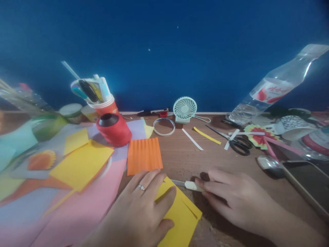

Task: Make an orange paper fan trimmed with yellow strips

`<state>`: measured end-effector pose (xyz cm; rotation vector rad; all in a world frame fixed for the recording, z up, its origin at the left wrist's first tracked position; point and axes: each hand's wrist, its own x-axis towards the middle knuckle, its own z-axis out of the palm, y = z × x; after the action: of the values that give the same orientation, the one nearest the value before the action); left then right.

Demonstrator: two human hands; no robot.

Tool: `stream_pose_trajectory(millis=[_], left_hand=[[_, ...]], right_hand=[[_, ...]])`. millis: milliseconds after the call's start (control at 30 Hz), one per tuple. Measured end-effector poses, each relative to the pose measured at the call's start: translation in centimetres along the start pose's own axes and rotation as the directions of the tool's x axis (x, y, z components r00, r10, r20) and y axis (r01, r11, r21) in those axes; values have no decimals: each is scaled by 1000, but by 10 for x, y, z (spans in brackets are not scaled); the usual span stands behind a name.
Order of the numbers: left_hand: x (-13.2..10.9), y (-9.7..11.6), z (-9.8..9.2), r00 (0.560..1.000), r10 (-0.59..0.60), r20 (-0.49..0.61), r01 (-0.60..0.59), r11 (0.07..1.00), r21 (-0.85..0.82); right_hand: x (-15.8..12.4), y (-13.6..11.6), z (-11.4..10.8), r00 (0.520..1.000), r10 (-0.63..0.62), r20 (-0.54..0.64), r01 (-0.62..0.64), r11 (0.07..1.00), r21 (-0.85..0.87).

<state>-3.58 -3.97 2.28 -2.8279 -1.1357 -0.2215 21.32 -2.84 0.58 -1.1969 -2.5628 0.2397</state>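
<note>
My left hand (146,206), with a ring on one finger, lies with its fingers stretched out over a yellow sheet of paper (180,216), pressing it against the table. A slit runs near the sheet's right edge. In my right hand (233,195) is a white-handled utility knife (193,186), gripped between thumb and fingers. Its blade points left and its tip reaches the upper edge of the yellow sheet, close to my left fingers. Just above my left hand lies an orange pleated paper square (144,155).
Coloured papers (82,164) cover the left side, with a red thread spool (114,132) and a pen cup (104,104) behind. Further back are a clear ring (163,134) and a small fan (185,109). Scissors (240,144), a plastic bottle (272,89) and a phone (308,181) lie right.
</note>
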Motion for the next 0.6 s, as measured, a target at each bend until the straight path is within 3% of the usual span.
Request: stream_pose_trajectory(millis=[600], left_hand=[[-3, 0, 8, 1000, -25, 4, 25, 999, -42]], right_hand=[[9, -3, 1, 1000, 8, -6, -8, 1000, -15]])
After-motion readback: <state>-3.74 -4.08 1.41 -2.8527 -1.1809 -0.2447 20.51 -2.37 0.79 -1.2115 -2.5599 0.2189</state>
